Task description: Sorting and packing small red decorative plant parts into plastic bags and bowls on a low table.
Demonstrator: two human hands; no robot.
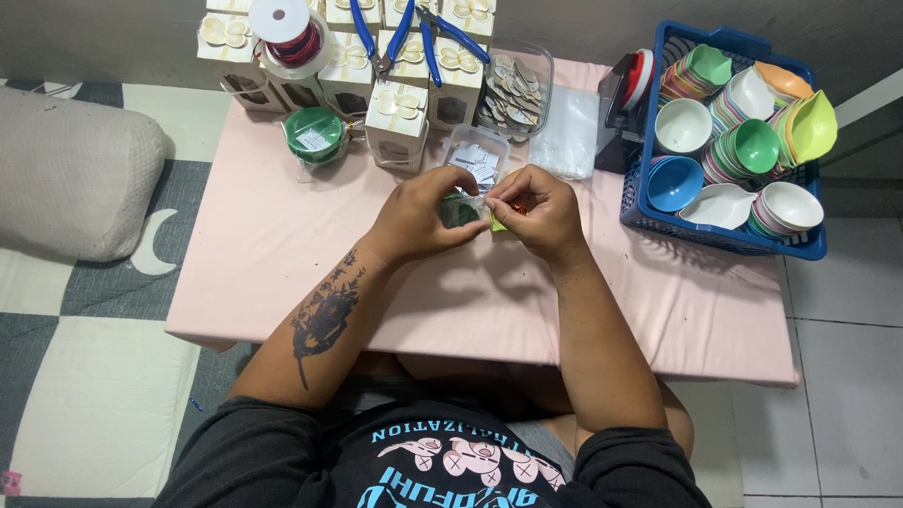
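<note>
Clear packet (467, 209) pinched between both hands, before cream boxes (396, 113).

Left hand (420, 218) and right hand (538, 213) pinching a small clear packet (464, 209) — pink table (282, 245), blue basket (649, 202)

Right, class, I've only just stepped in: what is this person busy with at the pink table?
A person sits at a low pink table with both hands together over its middle. The left hand and right hand pinch a small clear packet with green and orange bits in it. Behind them stand small cream gift boxes, blue-handled pliers, a red spool and a green spool. A blue basket of coloured bowls sits on the person's right.
</note>
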